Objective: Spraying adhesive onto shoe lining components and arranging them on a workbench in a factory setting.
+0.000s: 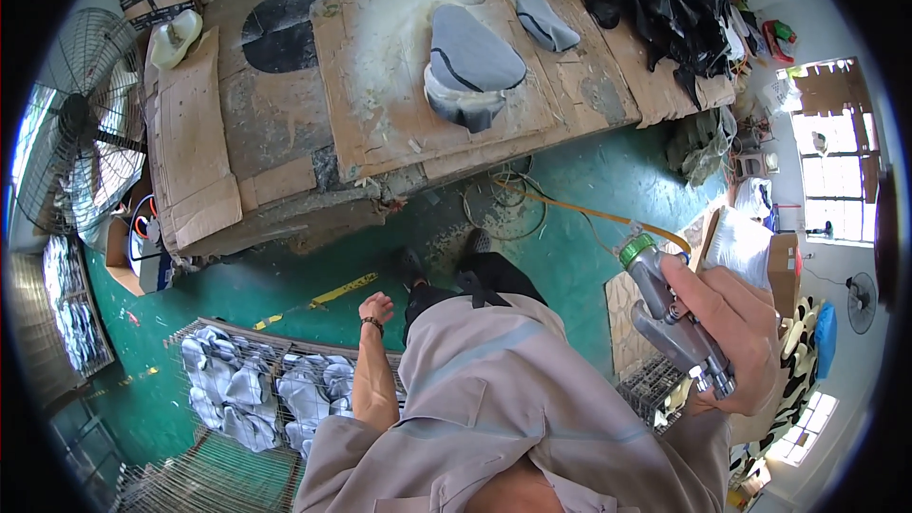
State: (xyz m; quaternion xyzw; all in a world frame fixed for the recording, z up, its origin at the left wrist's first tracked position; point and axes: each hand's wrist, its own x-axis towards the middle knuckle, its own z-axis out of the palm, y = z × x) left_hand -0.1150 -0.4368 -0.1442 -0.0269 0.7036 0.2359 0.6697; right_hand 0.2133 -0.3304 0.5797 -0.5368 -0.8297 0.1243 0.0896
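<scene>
- The left hand point(376, 307) hangs loosely curled and holds nothing, above a wire basket point(275, 347) of grey pieces.
- The right hand point(741, 328) is closed around a metal spray gun point(674, 313), raised at the right side.
- A grey piece point(470, 62) lies on the cardboard-covered table point(380, 123), well apart.

From up here I see my own front clad in a loose beige-grey work shirt with short sleeves, a paler band stitched across the chest and a seam running along the shoulders. Below it hangs a dark apron or trousers with crossing black straps at the waist, ending in dark shoes. On the wrist of my left hand point(377, 307) sits a thin dark band. Both forearms are uncovered.
</scene>
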